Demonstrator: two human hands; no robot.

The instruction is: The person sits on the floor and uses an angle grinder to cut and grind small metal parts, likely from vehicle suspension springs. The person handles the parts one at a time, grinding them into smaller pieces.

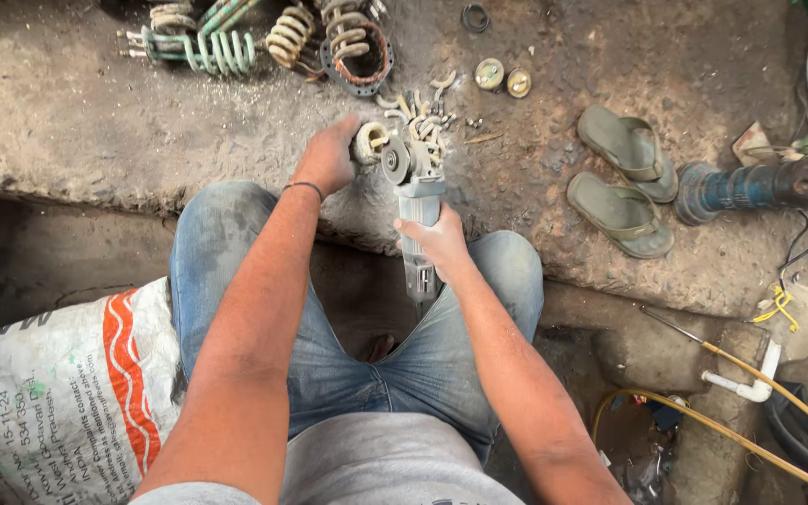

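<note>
My right hand grips the grey body of an angle grinder, whose disc points away from me at the concrete ledge. My left hand is closed on a small pale metal part held against the disc. Just beyond lies a heap of several similar curved pale pieces. I sit with my knees in blue jeans on both sides of the tool.
Coil springs and a round flange lie at the far left. Two round caps, a pair of green sandals and a blue cylinder tool are to the right. A printed white sack sits lower left; yellow hose lower right.
</note>
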